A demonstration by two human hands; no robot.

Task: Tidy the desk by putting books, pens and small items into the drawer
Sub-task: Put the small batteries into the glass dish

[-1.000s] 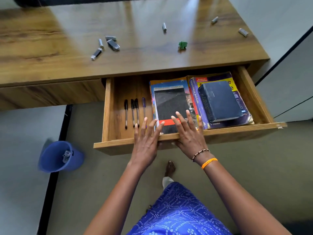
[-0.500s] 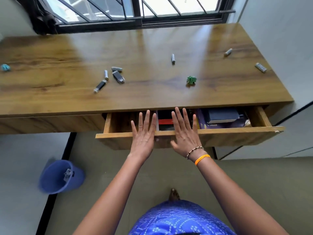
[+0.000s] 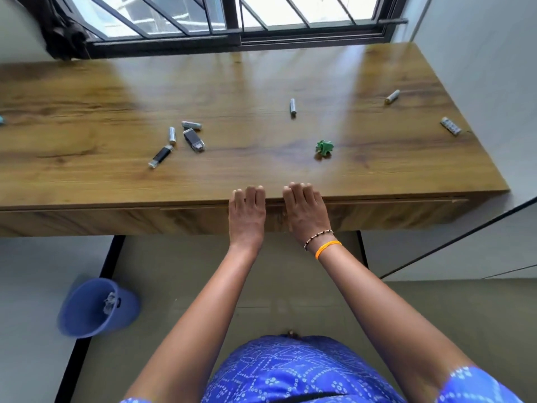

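The drawer (image 3: pixel 377 213) sits pushed in, its front flush under the wooden desk (image 3: pixel 87 170). My left hand (image 3: pixel 246 216) and my right hand (image 3: pixel 305 213) press flat against the drawer front, side by side, fingertips at the desk's front edge. Books and pens inside are hidden. On the desktop lie two black USB sticks (image 3: pixel 193 140) (image 3: pixel 160 156), several grey batteries (image 3: pixel 293 106) (image 3: pixel 172 134) (image 3: pixel 191 125) (image 3: pixel 392 96), a small green item (image 3: pixel 324 148) and a blister strip (image 3: pixel 450 125).
A barred window (image 3: pixel 232 21) runs along the desk's far edge and a white wall (image 3: pixel 479 53) borders its right end. A blue bucket (image 3: pixel 96 308) stands on the floor at lower left. A small teal thing (image 3: pixel 1 120) shows at the desk's far left.
Both hands have pushed the open drawer fully in; the books and pens that were visible inside are now hidden. The view has tilted up toward the window.
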